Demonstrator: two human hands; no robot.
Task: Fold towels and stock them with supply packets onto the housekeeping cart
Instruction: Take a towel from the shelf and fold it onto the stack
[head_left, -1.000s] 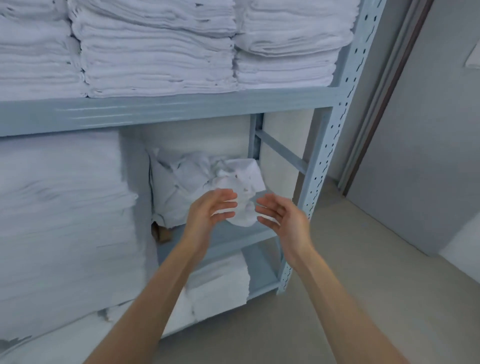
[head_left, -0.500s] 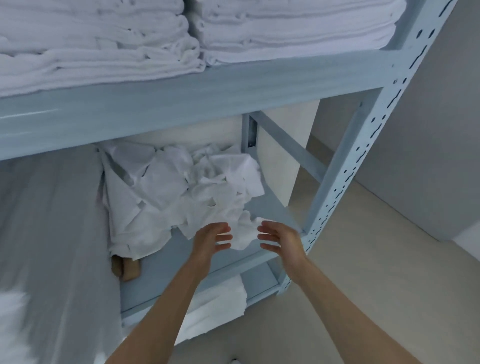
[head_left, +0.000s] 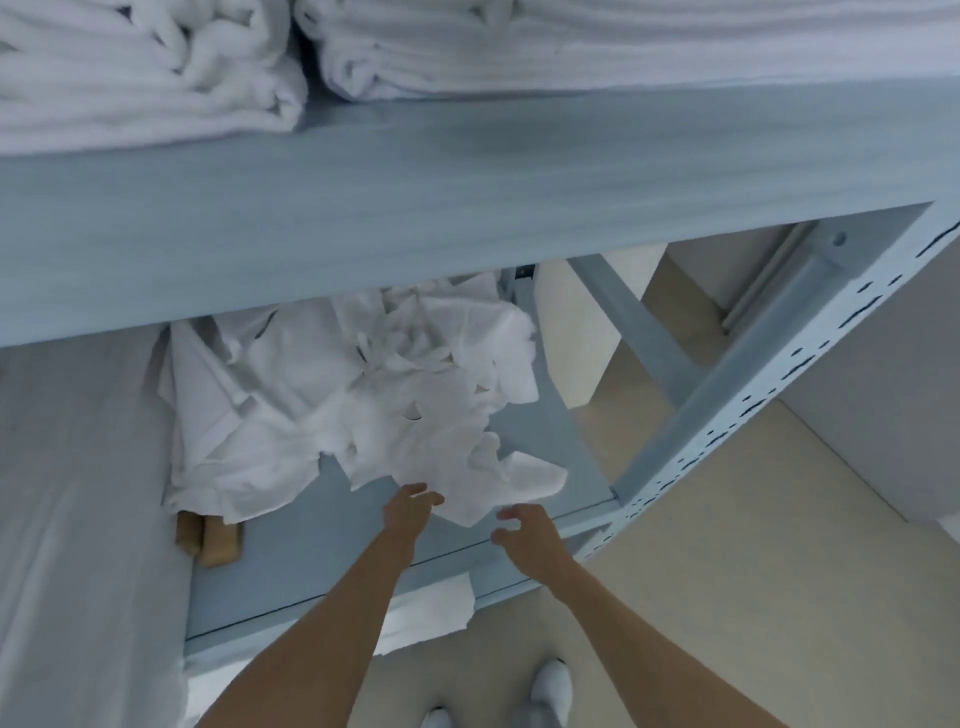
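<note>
reaching into shelf | left hand (head_left: 413, 506) touching crumpled white cloth (head_left: 363, 405), grip loose | right hand (head_left: 524, 530) grip wide, empty

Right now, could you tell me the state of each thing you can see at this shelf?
Crumpled cloth pile: unfolded, heaped on the middle shelf.
Folded towels: stacked neatly on the upper shelf.
Left hand: open, fingertips at the pile's front edge.
Right hand: open, fingers loosely curled, holding nothing.
Brown object: half hidden under the pile.
</note>
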